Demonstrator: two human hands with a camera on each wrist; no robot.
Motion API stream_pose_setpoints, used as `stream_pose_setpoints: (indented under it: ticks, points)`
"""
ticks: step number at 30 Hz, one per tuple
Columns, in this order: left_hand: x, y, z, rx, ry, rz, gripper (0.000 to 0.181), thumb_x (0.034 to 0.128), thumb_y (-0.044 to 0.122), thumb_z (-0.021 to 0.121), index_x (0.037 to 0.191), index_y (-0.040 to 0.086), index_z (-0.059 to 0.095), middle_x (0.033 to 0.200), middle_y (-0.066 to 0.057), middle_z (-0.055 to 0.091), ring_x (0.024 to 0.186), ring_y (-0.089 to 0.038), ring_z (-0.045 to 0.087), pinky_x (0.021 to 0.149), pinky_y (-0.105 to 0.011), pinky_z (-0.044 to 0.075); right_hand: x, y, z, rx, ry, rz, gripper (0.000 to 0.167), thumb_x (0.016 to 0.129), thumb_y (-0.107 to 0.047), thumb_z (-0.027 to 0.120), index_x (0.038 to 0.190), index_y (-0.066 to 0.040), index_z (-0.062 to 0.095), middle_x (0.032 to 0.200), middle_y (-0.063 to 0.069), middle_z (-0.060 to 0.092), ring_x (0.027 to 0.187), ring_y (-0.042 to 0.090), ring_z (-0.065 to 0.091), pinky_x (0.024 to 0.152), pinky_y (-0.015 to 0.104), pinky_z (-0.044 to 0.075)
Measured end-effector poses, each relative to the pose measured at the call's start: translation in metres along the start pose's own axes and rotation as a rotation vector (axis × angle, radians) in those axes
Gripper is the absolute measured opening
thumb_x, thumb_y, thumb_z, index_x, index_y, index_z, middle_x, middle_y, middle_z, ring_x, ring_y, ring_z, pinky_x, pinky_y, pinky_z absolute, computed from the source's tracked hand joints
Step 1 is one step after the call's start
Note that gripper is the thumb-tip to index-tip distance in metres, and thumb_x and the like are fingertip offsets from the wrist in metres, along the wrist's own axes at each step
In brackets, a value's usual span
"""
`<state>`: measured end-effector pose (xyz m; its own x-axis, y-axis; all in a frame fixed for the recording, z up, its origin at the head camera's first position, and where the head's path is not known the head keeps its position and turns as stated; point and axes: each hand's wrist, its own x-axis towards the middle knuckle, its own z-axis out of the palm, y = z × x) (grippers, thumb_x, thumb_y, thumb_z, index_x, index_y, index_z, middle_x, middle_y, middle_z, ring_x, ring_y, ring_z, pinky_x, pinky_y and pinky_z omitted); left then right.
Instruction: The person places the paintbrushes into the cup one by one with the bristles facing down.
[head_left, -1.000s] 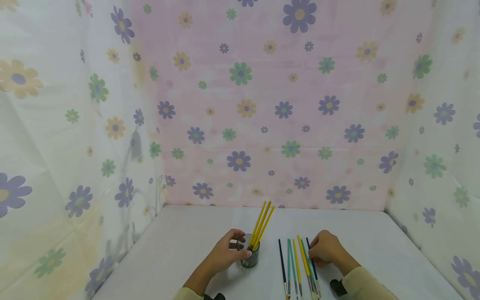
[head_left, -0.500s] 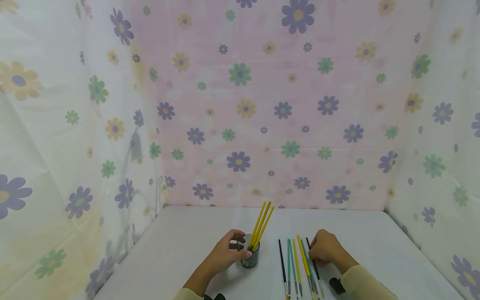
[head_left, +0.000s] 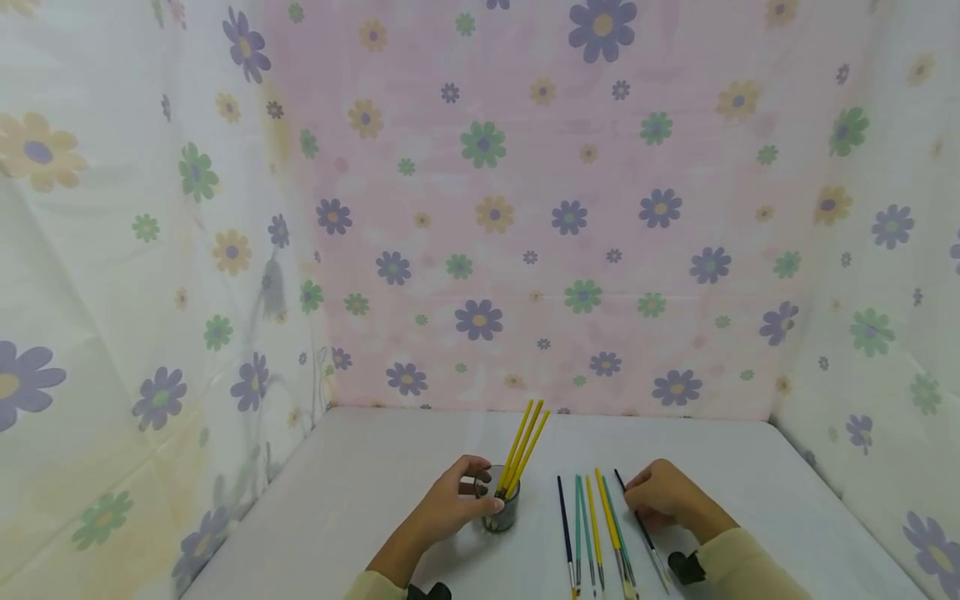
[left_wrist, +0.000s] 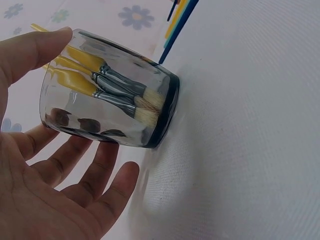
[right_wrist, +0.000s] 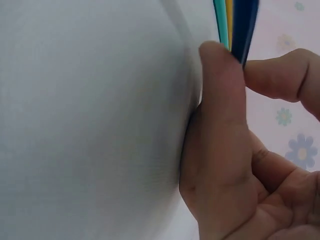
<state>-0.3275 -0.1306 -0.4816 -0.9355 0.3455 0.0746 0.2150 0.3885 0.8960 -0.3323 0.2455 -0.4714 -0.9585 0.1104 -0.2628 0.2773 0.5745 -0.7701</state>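
A clear glass (head_left: 500, 510) stands on the table with yellow-handled brushes (head_left: 525, 454) in it, bristles down. My left hand (head_left: 450, 505) curls round its left side; in the left wrist view the thumb and fingertips of that hand (left_wrist: 65, 175) touch the glass (left_wrist: 112, 90). My right hand (head_left: 670, 498) pinches a dark-handled brush (head_left: 649, 542) between thumb and forefinger. In the right wrist view the dark blue handle (right_wrist: 245, 25) rises from between the fingertips of that hand (right_wrist: 235, 150). Left of it lies a row of brushes with dark, green and yellow handles (head_left: 592, 525).
The white table (head_left: 390, 450) reaches back to a pink flowered cloth (head_left: 525, 183). Pale flowered cloths hang on the left and right sides. A dark object (head_left: 686, 567) shows at the right sleeve (head_left: 742, 567), another (head_left: 431, 592) by the left sleeve.
My right hand has shifted slightly right with the dark brush, whose bristle end has swung right, away from the row. My left hand and the glass hold their place.
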Motion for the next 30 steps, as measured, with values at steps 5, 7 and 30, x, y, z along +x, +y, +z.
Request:
stream_pose_setpoints:
  ticks: [5, 7, 30]
  points:
    - [0.002, -0.002, -0.001, -0.011, -0.008, 0.011, 0.068, 0.0875, 0.038, 0.083, 0.142, 0.012, 0.052, 0.135, -0.009, 0.06, 0.121, -0.028, 0.061, 0.097, -0.053, 0.055, 0.0, 0.001, -0.002, 0.062, -0.008, -0.004, 0.035, 0.08, -0.008, 0.077, 0.112, 0.004, 0.072, 0.09, 0.011, 0.069, 0.068, 0.021, 0.065, 0.059, 0.033, 0.058]
    - [0.002, -0.002, -0.001, -0.014, -0.012, 0.011, 0.068, 0.0876, 0.038, 0.083, 0.142, 0.012, 0.052, 0.136, -0.011, 0.059, 0.121, -0.028, 0.061, 0.098, -0.053, 0.055, 0.001, 0.002, -0.004, 0.084, -0.017, 0.001, 0.037, 0.082, -0.009, 0.077, 0.116, 0.005, 0.07, 0.094, 0.012, 0.069, 0.07, 0.021, 0.065, 0.06, 0.033, 0.058]
    - [-0.001, 0.0, -0.001, 0.006, -0.025, 0.027, 0.068, 0.0887, 0.037, 0.082, 0.143, 0.011, 0.051, 0.137, -0.013, 0.059, 0.118, -0.028, 0.063, 0.096, -0.052, 0.055, -0.008, -0.024, -0.019, 0.364, -0.114, -0.169, 0.051, 0.092, -0.01, 0.075, 0.137, 0.004, 0.055, 0.122, 0.021, 0.069, 0.099, 0.03, 0.071, 0.077, 0.044, 0.063]
